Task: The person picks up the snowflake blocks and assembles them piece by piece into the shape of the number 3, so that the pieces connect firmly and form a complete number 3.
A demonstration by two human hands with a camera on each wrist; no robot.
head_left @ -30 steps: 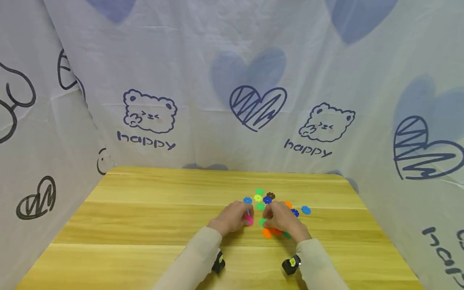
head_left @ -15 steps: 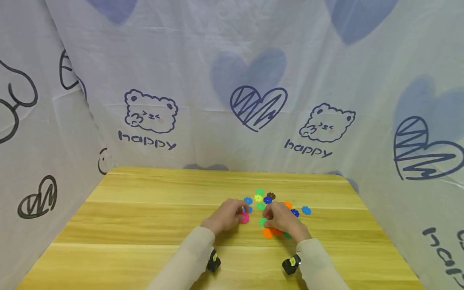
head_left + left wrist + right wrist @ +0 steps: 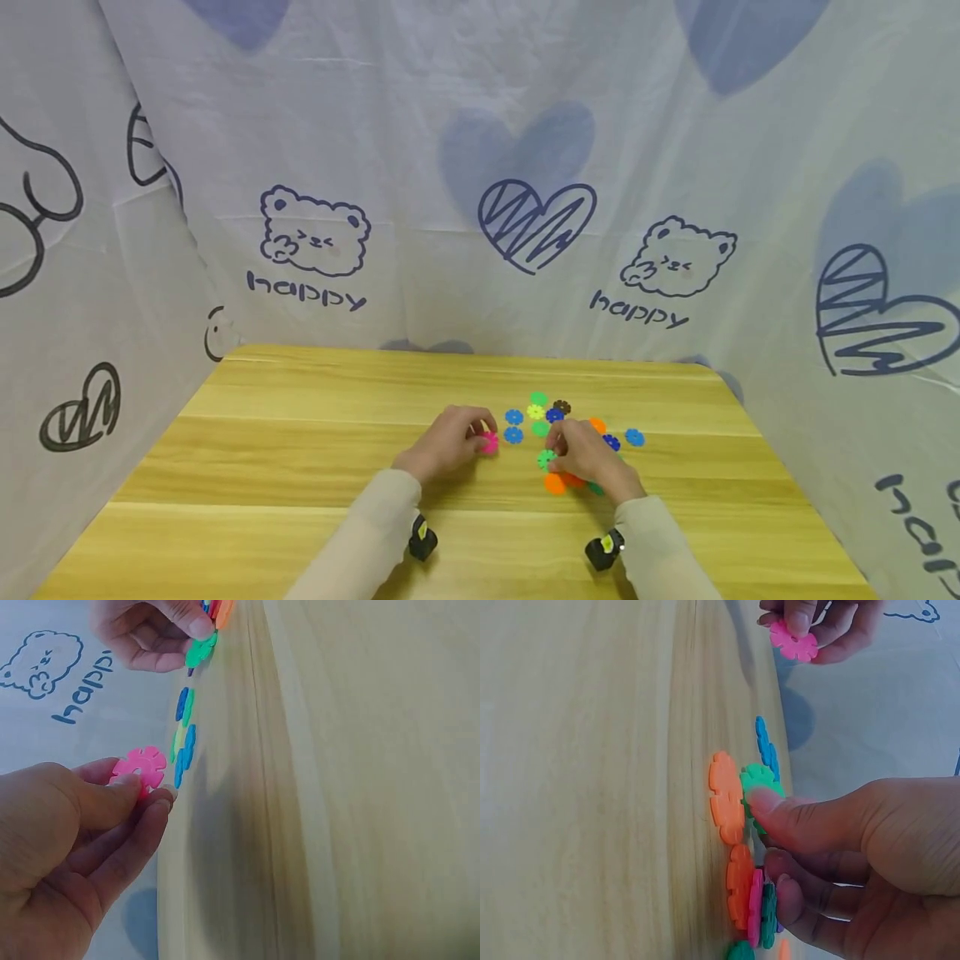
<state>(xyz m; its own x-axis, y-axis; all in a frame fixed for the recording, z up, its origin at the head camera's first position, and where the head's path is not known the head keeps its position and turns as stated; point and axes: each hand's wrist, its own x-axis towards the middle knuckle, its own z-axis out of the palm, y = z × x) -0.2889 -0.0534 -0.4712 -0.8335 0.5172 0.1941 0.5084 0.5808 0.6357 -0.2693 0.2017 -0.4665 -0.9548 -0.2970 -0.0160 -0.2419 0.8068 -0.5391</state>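
My left hand [image 3: 448, 442] pinches a pink notched plastic disc, a snowflake-shaped linking piece [image 3: 142, 765], between thumb and fingers. It is held up on edge, left of two light blue discs [image 3: 513, 435]. With thumb and fingertips my right hand [image 3: 591, 457] pinches a green snowflake disc [image 3: 757, 780] of the same kind. Its other fingers curl below, close over more discs. An orange disc [image 3: 726, 796] lies right beside the green one in the right wrist view. Part of the group under the right hand is hidden.
Behind the hands lie green, yellow [image 3: 535, 412], dark blue [image 3: 554, 415] and brown [image 3: 562, 407] discs. Another light blue disc [image 3: 634, 437] lies at the right. The wooden table [image 3: 300, 433] ends at a printed cloth [image 3: 420, 275] that hangs at the back and both sides.
My left hand has moved left with the pink disc, away from the light blue discs, which now show fully. The right hand has stayed almost in place with the green disc.
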